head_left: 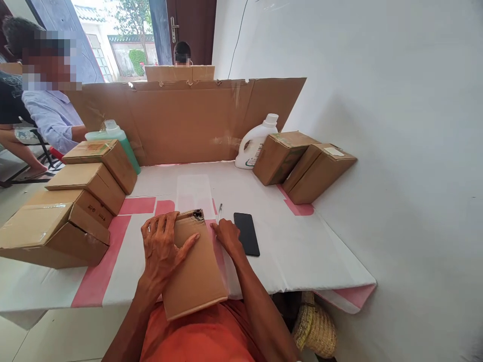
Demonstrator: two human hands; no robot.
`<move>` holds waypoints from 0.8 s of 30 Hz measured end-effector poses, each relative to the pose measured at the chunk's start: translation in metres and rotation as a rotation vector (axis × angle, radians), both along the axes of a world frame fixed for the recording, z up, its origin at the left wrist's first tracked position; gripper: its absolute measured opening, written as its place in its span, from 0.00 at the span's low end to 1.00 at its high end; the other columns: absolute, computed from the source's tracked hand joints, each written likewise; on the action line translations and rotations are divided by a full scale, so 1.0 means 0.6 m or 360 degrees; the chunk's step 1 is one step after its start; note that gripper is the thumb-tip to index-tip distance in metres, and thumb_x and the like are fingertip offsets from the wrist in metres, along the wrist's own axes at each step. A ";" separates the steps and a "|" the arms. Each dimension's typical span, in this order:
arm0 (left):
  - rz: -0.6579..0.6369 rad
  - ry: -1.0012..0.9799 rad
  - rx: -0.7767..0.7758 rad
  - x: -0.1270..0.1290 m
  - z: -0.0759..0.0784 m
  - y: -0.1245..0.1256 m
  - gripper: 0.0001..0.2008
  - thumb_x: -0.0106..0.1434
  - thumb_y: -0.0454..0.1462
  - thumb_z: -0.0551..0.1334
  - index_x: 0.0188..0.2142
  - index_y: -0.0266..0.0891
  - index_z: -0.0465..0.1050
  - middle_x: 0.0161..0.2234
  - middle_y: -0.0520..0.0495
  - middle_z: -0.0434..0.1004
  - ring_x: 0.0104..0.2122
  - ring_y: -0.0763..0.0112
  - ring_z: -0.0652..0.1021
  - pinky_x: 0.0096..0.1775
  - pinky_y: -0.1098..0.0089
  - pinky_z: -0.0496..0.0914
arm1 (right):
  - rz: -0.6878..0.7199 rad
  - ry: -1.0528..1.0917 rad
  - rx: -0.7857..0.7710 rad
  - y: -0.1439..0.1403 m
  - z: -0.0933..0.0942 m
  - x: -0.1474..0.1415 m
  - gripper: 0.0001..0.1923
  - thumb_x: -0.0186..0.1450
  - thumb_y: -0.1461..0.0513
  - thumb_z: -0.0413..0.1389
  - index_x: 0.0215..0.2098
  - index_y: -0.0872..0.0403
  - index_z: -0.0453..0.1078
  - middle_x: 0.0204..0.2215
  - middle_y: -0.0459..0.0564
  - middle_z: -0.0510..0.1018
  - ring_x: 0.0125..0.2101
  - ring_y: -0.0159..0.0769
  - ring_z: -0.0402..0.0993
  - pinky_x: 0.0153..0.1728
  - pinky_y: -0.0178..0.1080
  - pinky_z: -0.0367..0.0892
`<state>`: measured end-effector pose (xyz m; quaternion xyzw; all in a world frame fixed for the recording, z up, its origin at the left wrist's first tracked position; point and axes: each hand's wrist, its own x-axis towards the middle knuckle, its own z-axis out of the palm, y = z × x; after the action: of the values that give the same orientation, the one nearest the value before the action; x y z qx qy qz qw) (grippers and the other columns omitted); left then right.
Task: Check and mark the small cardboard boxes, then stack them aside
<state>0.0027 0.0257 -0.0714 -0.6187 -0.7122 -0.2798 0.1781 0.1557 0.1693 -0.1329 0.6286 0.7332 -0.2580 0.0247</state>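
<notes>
A flat brown cardboard box (196, 276) lies at the table's front edge, its near end reaching over my lap. Black scribbled marks (197, 215) cover its far right corner. My left hand (164, 246) grips the box's left side, thumb stretched across the top face and fingers at the far left edge. Just right of the box, my right hand (227, 235) is closed around a slim pen (220, 212), whose upper end points away from me. The lower part of the pen is hidden by the fingers. A black smartphone (247, 234) lies flat beside my right hand.
Several cardboard boxes (56, 221) line the left side, with a green-liquid jug (128, 148) behind. Two more boxes (320, 173) and a white jug (260, 141) stand right. A cardboard panel (181, 123) closes the back. People sit beyond; a woven basket (315, 327) is below.
</notes>
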 end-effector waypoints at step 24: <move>-0.0031 0.0029 -0.0082 -0.008 0.001 0.008 0.31 0.71 0.58 0.59 0.57 0.35 0.73 0.51 0.33 0.81 0.50 0.46 0.77 0.58 0.51 0.63 | -0.0716 0.1106 -0.0135 -0.046 -0.035 0.157 0.15 0.62 0.58 0.62 0.45 0.56 0.74 0.43 0.57 0.85 0.45 0.49 0.83 0.44 0.44 0.76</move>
<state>-0.0021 0.0307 -0.0705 -0.6324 -0.7115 -0.2574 0.1659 0.2501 0.1418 -0.1541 0.6470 0.5311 -0.4839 -0.2553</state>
